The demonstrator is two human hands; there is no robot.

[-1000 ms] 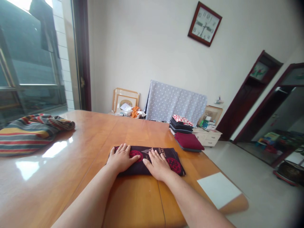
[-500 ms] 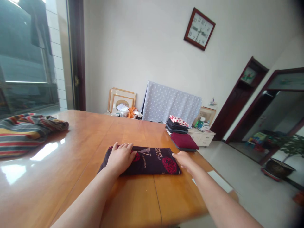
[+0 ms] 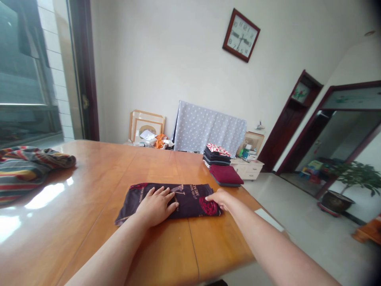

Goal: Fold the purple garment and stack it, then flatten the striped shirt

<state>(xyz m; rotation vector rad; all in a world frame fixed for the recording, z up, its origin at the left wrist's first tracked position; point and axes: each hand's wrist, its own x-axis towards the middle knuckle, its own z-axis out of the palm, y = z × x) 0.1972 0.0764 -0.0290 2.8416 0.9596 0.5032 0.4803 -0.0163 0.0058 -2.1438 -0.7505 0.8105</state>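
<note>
A dark folded garment [image 3: 187, 200] with red rose prints and pale lettering lies flat on the wooden table, long side across my view. On its left half rests my left hand [image 3: 159, 204], palm down with fingers spread. My right hand [image 3: 219, 198] grips the garment's right edge, thumb on top over a rose and the other fingers underneath or hidden. Part of the cloth beneath my left hand is covered from sight.
Beyond the garment, a maroon folded cloth [image 3: 226, 174] lies before a stack of folded clothes [image 3: 216, 155]. A crumpled striped cloth [image 3: 32, 167] occupies the left side of the wooden table [image 3: 98, 182]. White paper [image 3: 269, 219] lies at the right edge.
My left hand has shifted right along the garment, uncovering its left end. My right thumb has moved inward over the rose at the right edge. The view has turned slightly right.
</note>
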